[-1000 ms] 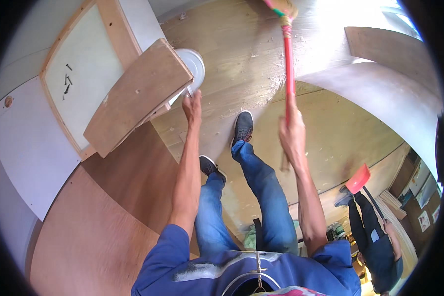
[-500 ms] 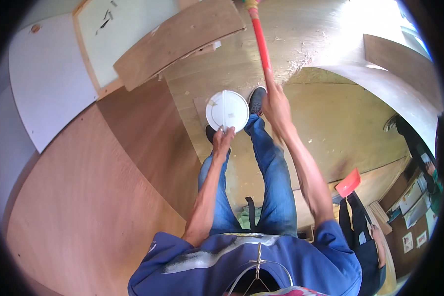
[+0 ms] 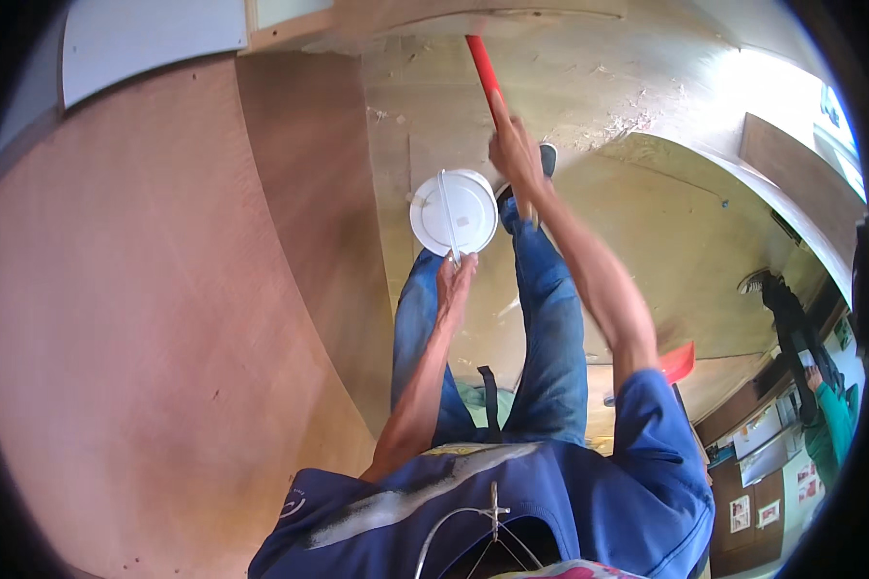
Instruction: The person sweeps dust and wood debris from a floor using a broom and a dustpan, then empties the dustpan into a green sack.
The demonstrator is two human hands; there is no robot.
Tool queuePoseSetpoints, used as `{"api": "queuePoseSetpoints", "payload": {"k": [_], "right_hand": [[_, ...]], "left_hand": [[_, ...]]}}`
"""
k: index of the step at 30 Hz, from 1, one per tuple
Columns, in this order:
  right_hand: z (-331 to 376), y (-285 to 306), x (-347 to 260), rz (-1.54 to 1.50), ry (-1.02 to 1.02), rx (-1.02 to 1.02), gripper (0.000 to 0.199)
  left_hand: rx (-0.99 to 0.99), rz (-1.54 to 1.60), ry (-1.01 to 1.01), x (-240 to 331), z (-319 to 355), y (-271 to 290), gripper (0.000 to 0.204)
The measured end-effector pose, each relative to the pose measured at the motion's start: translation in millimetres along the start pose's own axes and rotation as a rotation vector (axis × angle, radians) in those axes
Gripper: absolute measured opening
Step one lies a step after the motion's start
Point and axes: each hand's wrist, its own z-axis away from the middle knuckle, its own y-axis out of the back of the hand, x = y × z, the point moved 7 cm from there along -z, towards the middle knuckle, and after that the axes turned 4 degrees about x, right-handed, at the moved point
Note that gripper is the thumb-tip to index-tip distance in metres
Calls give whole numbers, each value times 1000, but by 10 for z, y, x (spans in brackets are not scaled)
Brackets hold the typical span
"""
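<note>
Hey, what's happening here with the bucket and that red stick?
A person in blue jeans and a blue shirt stands on a plywood floor, seen from above. The left hand holds a white bucket by its thin wire handle, so it hangs in front of the legs. The right hand grips a long red handle that reaches forward; its far end is out of sight. Wood shavings lie scattered on the floor ahead. Another person stands off to the right.

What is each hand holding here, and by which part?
The left hand carries a white bucket by its thin wire handle. The right hand grips a red pole at its near end.
</note>
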Motion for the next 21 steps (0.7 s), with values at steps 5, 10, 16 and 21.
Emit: {"api": "queuePoseSetpoints", "payload": {"k": [5,10,16,21], "right_hand": [[52,81,-20,385,314,-348,72],[1162,1078,41,346,81,-475,68],[227,232,358,235,-69,-177,71],[452,92,508,358,151,-550,67]], "left_hand": [[-7,43,-1,-169,-102,278,23],[-20,80,-13,-242,-34,268,24],[-20,159,-6,-331,-89,97,25],[-1,201,45,-554,-164,157,23]]}}
